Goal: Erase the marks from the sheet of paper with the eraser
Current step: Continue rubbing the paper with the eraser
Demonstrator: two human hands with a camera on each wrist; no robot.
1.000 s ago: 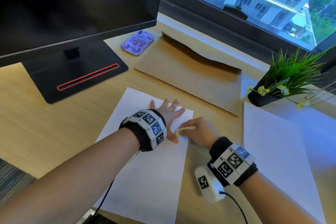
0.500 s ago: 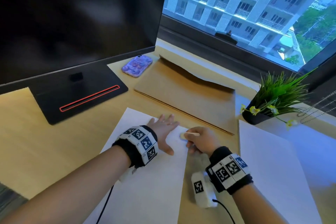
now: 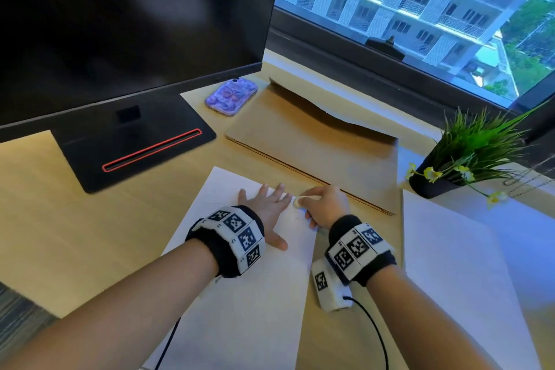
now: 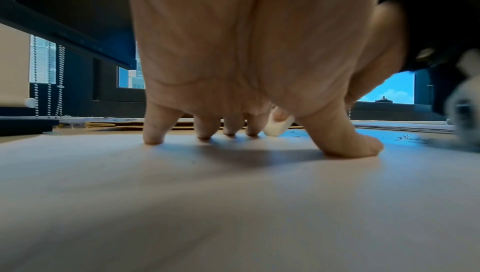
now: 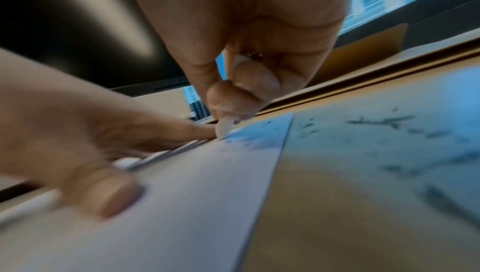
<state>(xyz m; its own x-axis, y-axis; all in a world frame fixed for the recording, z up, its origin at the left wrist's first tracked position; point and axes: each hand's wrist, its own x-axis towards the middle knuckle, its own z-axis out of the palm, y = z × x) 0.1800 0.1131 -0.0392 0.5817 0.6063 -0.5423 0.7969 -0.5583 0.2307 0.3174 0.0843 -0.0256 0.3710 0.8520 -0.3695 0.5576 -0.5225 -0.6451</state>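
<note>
While the left hand (image 3: 268, 213) lies flat with fingers spread on the sheet of paper (image 3: 240, 294), the head view shows the right hand (image 3: 326, 207) pinching a white eraser (image 3: 297, 202) whose tip sits on the sheet's far right corner, just beside the left fingertips. A monitor (image 3: 129, 24), a phone (image 3: 231, 98), a cardboard folder (image 3: 315, 141), a potted plant (image 3: 468, 156) and a second sheet (image 3: 456, 264) stand around on the desk (image 3: 60, 219).

From the left wrist, straight fingers (image 4: 153, 130) and thumb press the paper; the eraser (image 4: 279, 127) touches it behind them.

From the right wrist, thumb and curled fingers (image 5: 249, 83) clamp the eraser (image 5: 224, 128), its end on the paper's corner. Dark eraser crumbs (image 5: 384, 122) lie scattered on the neighbouring sheet.
</note>
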